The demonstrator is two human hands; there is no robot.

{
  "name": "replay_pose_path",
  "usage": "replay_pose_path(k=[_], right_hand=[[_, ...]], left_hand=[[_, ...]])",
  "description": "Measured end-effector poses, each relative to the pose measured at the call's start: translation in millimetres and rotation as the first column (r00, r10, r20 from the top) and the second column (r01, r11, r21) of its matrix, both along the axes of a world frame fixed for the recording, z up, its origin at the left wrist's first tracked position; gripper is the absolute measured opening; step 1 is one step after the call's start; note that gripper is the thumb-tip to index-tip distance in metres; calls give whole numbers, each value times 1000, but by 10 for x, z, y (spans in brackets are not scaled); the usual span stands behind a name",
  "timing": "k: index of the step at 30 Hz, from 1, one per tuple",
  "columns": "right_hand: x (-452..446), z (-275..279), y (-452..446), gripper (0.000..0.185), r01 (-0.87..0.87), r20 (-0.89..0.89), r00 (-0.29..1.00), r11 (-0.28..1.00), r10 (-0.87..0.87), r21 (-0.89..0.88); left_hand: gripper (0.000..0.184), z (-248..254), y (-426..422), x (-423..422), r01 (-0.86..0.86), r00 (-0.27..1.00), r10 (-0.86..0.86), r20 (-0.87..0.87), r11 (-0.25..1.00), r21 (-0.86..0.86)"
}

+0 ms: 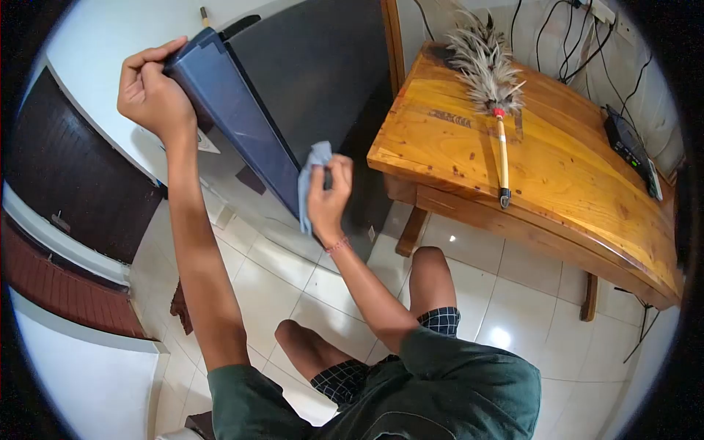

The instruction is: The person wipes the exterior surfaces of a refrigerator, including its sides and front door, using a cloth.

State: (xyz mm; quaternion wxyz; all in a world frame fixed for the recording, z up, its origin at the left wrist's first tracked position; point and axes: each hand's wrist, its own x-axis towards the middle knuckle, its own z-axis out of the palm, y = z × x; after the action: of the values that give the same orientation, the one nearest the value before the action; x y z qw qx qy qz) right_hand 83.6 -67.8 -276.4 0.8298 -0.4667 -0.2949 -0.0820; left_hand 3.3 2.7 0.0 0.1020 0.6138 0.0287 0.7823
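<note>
A long dark blue panel (246, 121) stands out at a slant from the front of a large grey appliance (315, 59). My left hand (156, 92) grips the panel's upper corner, its fingers curled over the edge. Near the panel's lower end, my right hand (330, 192) pinches a light blue cloth (304, 194), which lies against the panel's right edge. Part of the cloth is hidden behind my fingers.
To the right stands a wooden table (440, 154) with a feather duster (502, 147) and a black router (627, 150) on it. Cables (568, 44) hang along the wall. A dark door (81, 161) is at the left, and my knees are below.
</note>
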Motion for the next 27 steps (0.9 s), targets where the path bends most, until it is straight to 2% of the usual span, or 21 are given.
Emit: replay_pose_path(k=[4,8,11,13,15,18,22,25,26,27], right_hand=[[182,-802,66,14,38,-221,972,978,-84,-207],[441,-884,141,16,88,-51,993,960,-105,-267],[710,-861,377,16,40,-148,983,916,-108,-400],[572,-691,98,14,-26,-129,991,931,-22,-364],[305,-857,-120,14,0,40,999,956,13,-292],[-9,-1179,-226,10,-43,-19,999,967,40,-251],[408,-969,-24,15,15,-2,1000,951,-16,-308],[547,-841,139,20,-123,-213,975,945,59,-302],[471,-873,153,22,21,-101,993,942,-58,-335],[358,-766,21,23,-94,-140,989,939,50,-330]], left_hand=[[20,22,61,-11,3,1000,-3,5,999,43],[21,40,42,0,-46,999,47,-8,998,47],[20,31,34,-6,-51,999,51,-2,998,39],[20,26,-11,26,-29,999,28,30,999,24],[20,33,80,-13,0,1000,0,23,1000,11],[19,42,76,-17,-13,1000,12,15,999,32],[19,39,77,-13,5,1000,-6,15,999,36],[20,31,50,6,-15,999,13,34,999,47],[20,39,43,9,-9,1000,8,28,999,43],[20,46,63,-12,-4,1000,3,20,999,37]])
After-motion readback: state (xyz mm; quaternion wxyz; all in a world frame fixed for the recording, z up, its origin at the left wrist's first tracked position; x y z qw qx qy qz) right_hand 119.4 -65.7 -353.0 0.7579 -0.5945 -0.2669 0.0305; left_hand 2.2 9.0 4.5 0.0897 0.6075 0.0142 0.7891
